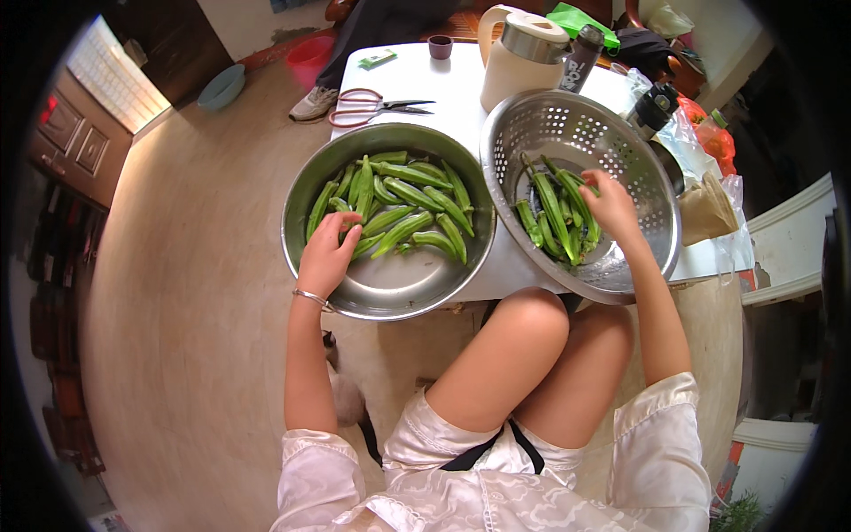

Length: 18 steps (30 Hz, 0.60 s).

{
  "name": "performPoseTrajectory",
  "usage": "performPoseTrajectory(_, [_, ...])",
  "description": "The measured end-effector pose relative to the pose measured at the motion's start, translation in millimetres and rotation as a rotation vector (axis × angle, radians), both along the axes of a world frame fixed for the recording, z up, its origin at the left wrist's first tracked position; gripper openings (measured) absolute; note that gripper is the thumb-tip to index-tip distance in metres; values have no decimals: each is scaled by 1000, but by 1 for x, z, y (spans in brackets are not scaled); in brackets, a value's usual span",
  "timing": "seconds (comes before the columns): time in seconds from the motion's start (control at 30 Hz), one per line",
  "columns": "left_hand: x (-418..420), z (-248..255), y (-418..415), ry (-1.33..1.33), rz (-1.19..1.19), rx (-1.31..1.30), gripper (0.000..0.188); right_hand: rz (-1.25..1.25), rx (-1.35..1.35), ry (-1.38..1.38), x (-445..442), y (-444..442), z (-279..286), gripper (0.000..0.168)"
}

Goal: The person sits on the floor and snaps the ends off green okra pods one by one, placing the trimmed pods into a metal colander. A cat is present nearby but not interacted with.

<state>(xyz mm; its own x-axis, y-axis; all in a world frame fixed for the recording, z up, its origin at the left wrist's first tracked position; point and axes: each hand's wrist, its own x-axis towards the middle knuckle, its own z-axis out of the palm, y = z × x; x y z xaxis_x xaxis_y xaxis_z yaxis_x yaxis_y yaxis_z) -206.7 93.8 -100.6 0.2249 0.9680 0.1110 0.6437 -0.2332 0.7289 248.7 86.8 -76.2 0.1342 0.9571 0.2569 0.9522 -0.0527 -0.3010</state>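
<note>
My left hand [329,249] reaches over the near left rim of a stainless steel basin [399,302]. Its thumb and fingers are apart beside the okra pods [405,193] lying there, and I see no pod between them. Inside a perforated steel colander [638,246], tilted against the basin's right side, lies a smaller bunch of okra [555,209]. My right hand [610,205] is in the colander with its fingertips at the bunch's upper right. Whether those fingers grip a pod cannot be made out.
Red-handled scissors [379,108] lie behind the basin on the white table [412,76]. A cream jug [522,63], dark bottle [582,56] and small cup [439,46] stand farther back. Bags and a paper bag [708,209] crowd the right. A cat [346,392] is below my left arm.
</note>
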Motion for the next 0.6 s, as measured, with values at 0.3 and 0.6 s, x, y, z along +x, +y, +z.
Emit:
performPoseTrajectory(0.3, [4, -1, -5, 237, 31, 85, 32, 520, 61, 234, -188, -3, 43, 12])
performPoseTrajectory(0.6, [4, 4, -3, -137, 185, 22, 12, 789, -109, -25, -254, 18, 0, 16])
